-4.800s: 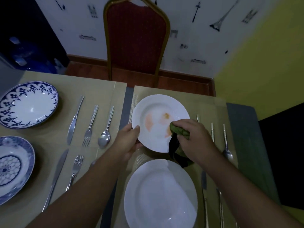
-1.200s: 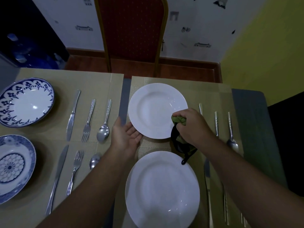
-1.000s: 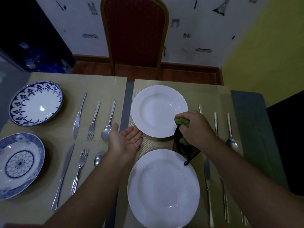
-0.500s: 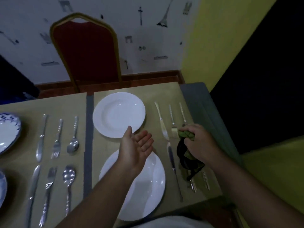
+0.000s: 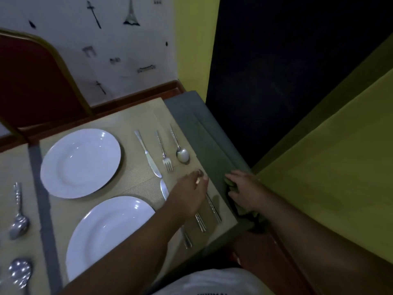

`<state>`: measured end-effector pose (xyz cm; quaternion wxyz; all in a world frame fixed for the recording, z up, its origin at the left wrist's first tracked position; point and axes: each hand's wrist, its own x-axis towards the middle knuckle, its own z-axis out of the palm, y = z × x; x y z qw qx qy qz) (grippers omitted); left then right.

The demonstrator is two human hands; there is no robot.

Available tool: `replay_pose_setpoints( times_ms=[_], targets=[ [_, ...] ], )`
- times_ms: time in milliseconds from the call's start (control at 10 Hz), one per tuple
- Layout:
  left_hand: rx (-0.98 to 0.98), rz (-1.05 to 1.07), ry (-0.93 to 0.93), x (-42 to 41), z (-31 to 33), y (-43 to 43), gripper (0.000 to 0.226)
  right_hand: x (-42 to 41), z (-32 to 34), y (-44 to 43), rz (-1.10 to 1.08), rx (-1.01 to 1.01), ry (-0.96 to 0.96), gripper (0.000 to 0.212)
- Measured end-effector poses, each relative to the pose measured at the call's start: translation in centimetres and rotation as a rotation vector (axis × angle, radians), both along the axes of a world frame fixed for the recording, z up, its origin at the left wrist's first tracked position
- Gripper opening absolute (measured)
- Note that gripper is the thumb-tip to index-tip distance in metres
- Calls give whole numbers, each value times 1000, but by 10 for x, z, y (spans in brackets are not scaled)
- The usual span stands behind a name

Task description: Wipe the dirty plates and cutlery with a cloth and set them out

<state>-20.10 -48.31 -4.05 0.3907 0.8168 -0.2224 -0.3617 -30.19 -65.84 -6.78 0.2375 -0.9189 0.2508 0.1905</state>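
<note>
1. The right hand (image 5: 246, 191) rests at the grey right edge of the table (image 5: 202, 133). Its fingers are curled over the green cloth (image 5: 230, 184) and hold it against the table edge. A darker part of the cloth hangs below the hand, past the table corner.
2. The left hand (image 5: 188, 195) reaches across the near plate (image 5: 110, 235) to the near cutlery set. Its fingers point down onto the cutlery just below the far fork (image 5: 164, 155). A pale spot shows at the fingertips. Whether the fingers pinch a piece or only touch it cannot be told.
3. The near knife (image 5: 164, 189) lies partly under the left hand. Its blade shows above the wrist and its handle below the forearm.
4. 2 more cutlery handles (image 5: 201, 223) protrude from under the left hand, side by side. Their heads are hidden.
5. The far plate (image 5: 80, 162) is white, with no visible stains, and lies flat on the tan placemat (image 5: 136, 116).
6. The far knife (image 5: 148, 156), the far fork and the far spoon (image 5: 181, 151) lie parallel, right of the far plate.
7. 2 left spoons (image 5: 19, 221) lie at the left edge of view.
8. A red chair (image 5: 32, 81) stands behind the table.
</note>
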Motion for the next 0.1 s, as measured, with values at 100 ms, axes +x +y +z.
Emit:
replay_pose_setpoints(
  times_ms=[100],
  targets=[
    [91, -50, -118, 3, -8, 1, 43, 18, -1, 6, -13, 6, -58, 55]
  ],
)
